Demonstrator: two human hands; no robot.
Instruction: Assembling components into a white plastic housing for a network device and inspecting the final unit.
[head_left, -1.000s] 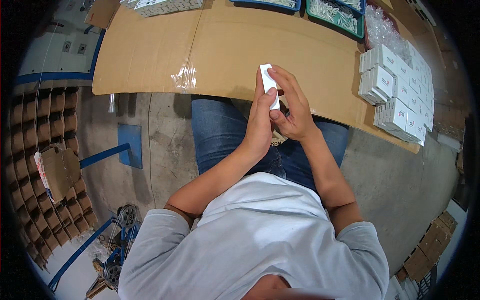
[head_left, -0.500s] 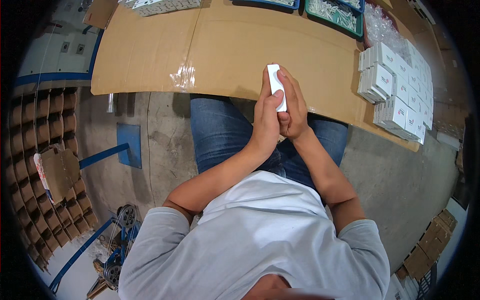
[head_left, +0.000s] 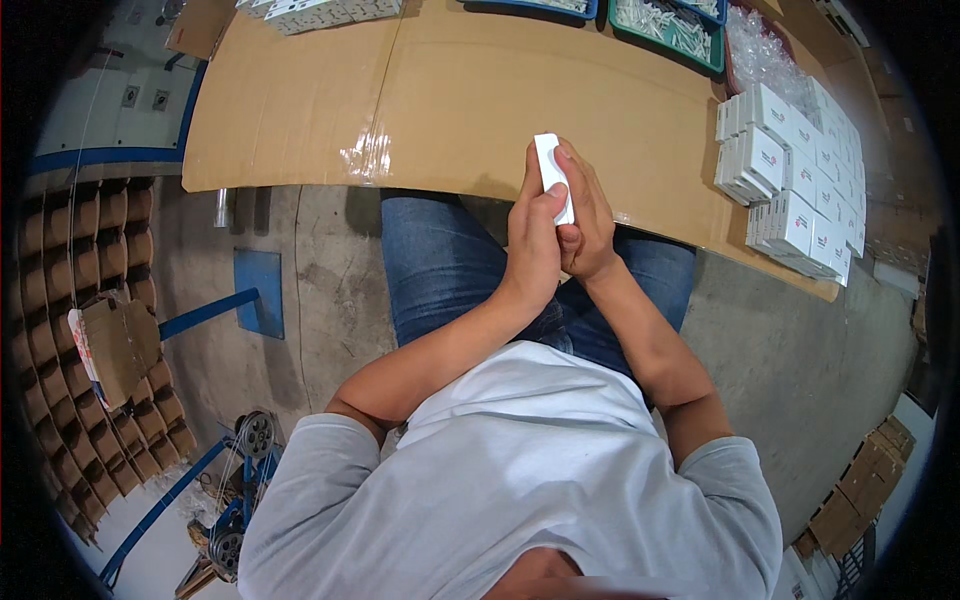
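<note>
Between my two hands, just over the near edge of the cardboard-covered table (head_left: 480, 110), is a small white box (head_left: 548, 165), narrow side up and pointing away from me. My left hand (head_left: 532, 230) closes on its left side, with the thumb laid across the top near its close end. From the right, my right hand (head_left: 592, 220) wraps it, fingers stretched along the side and thumb near the bottom. The palms face each other, and the box's lower part is hidden between them.
Stacked white boxes (head_left: 800, 180) stand at the table's right edge. Behind them lies a heap of clear plastic bags (head_left: 765, 60). A green tray (head_left: 665, 35) of small white pieces and a blue tray (head_left: 535, 8) are at the far side. More patterned boxes (head_left: 330, 12) sit far left.
Both hands and the white box have shifted very slightly toward me. The grip looks the same.
</note>
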